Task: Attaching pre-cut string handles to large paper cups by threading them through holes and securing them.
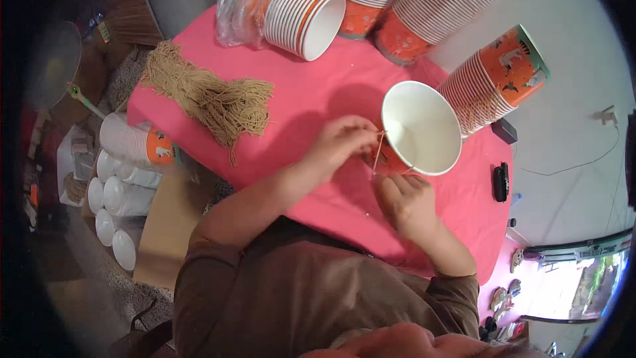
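A white-lined paper bucket [430, 126] with an orange printed outside lies tilted on the pink-covered table, its mouth turned toward me. At the left side of its rim, my left hand [341, 146] is closed, pinching a thin, light string [378, 154]. This string runs down from the rim toward my right hand [405, 202], which is closed on it just below the bucket. Another short bit of string shows at the lower rim, beside the right hand's fingers. The fingertips of the right hand are partly hidden. Left of my hands lies a bundle of tan strings [212, 96].
Stacked paper buckets [493, 76] lean at the right, and wrapped stacks [444, 6] stand along the back. A bagged stack [298, 20] lies at the far side. Black objects [500, 182] sit by the right edge. A cardboard box [175, 225] with white buckets stands lower left.
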Demonstrator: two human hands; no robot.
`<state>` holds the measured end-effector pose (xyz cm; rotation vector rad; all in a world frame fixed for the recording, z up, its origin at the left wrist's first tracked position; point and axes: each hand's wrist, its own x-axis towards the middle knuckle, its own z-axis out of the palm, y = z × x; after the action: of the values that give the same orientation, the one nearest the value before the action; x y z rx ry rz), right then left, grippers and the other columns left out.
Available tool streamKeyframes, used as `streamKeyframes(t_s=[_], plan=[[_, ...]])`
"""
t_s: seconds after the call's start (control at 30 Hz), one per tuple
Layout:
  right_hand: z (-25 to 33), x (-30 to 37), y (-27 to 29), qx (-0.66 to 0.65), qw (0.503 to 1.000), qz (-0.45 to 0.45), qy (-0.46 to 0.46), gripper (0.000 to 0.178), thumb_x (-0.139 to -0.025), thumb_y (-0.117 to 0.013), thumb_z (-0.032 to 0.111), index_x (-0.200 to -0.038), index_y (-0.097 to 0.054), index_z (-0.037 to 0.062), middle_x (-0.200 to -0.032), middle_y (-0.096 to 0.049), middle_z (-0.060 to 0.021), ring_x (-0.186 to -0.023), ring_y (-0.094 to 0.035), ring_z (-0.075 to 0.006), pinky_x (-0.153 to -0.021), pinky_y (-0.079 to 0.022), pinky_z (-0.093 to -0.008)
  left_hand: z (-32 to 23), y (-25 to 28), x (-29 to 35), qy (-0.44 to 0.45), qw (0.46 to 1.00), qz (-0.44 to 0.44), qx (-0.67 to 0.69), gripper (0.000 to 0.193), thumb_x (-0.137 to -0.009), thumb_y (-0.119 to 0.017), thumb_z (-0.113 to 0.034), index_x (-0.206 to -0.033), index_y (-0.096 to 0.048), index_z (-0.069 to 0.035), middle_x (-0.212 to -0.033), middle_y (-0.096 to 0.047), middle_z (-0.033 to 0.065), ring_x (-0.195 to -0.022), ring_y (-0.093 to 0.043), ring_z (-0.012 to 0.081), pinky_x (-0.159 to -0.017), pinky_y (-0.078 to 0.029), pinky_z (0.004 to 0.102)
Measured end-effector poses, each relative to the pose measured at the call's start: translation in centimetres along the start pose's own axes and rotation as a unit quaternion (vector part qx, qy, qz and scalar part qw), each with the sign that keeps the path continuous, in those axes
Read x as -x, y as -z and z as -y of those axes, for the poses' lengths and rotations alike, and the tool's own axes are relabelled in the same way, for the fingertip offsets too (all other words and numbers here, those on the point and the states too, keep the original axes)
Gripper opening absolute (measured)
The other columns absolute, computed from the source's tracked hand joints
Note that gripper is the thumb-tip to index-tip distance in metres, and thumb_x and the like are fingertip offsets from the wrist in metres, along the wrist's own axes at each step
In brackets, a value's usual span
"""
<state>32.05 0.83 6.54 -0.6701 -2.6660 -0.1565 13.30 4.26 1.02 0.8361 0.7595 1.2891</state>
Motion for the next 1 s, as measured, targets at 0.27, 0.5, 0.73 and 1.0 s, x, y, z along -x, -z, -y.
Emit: streamKeyframes(t_s=[0.27,0.5,0.73,1.0], plan=[[-1.1,1.3,2.6,0.006,0.995,-0.032,-0.094,0.013,-0.076,-0.070,0.004,-0.084,-0.060,0.0034,-0.068,-0.058,-0.0087,-0.057,-0.060,-0.0262,-0.051,-0.047,-0.0354,-3.3,1.2,-3.4,-0.376,0.746,0.144,-0.531,0.032,-0.084,-0.050,0.005,-0.113,-0.057,-0.005,-0.138,-0.044,0.0190,-0.125,-0.048,0.0360,-0.099,-0.044,0.0417],[-5.8,4.4,3.9,0.036,0.968,-0.080,-0.233,0.025,-0.073,-0.078,0.013,-0.086,-0.060,0.0013,-0.079,-0.062,-0.0114,-0.056,-0.059,-0.0228,-0.052,-0.047,-0.0337,-5.5,2.9,-2.8,-0.378,0.766,0.199,-0.480,0.019,-0.081,-0.060,0.003,-0.099,-0.059,-0.002,-0.110,-0.060,0.0130,-0.104,-0.059,0.0309,-0.088,-0.048,0.0380],[-6.0,4.4,2.3,-0.008,0.995,-0.022,-0.099,0.041,-0.071,-0.075,0.014,-0.108,-0.059,0.0061,-0.106,-0.061,-0.0112,-0.080,-0.064,-0.0279,-0.067,-0.053,-0.0379,-7.3,3.1,-2.0,-0.385,0.798,0.153,-0.437,0.022,-0.077,-0.058,0.010,-0.096,-0.059,-0.001,-0.099,-0.058,0.0098,-0.099,-0.059,0.0246,-0.085,-0.048,0.0330],[-4.2,2.4,5.9,0.053,0.996,-0.014,-0.070,0.046,-0.067,-0.075,0.018,-0.107,-0.057,0.0061,-0.107,-0.058,-0.0111,-0.089,-0.060,-0.0291,-0.073,-0.051,-0.0378,-7.3,4.9,-3.6,-0.143,0.957,0.181,-0.175,0.027,-0.094,-0.050,0.001,-0.120,-0.052,-0.001,-0.100,-0.059,0.0036,-0.076,-0.056,0.0087,-0.067,-0.047,0.0226]])
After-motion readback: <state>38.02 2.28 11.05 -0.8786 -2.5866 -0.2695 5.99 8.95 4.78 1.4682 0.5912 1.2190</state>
